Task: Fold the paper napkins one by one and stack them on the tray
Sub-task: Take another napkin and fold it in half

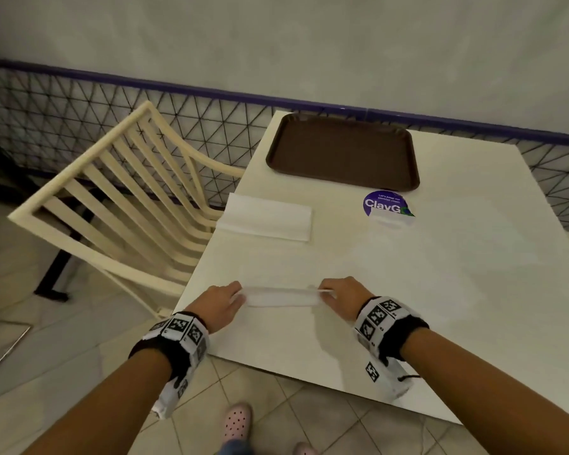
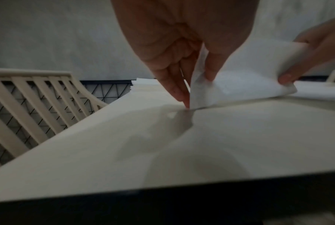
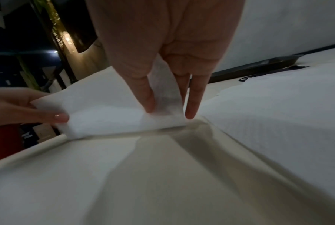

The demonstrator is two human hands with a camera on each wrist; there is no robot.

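Between both hands, a half-folded white napkin

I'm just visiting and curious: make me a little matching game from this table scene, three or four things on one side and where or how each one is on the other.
Things:
1. brown plastic tray
2. stack of white paper napkins
3. single white napkin
4. round purple sticker

Places or states:
A. pinched at each end by the left hand and right hand
B. at the table's far end, holding nothing
C. stuck to the tabletop just in front of the tray
D. lying by the table's left edge

Pairs: 1-B, 2-D, 3-A, 4-C
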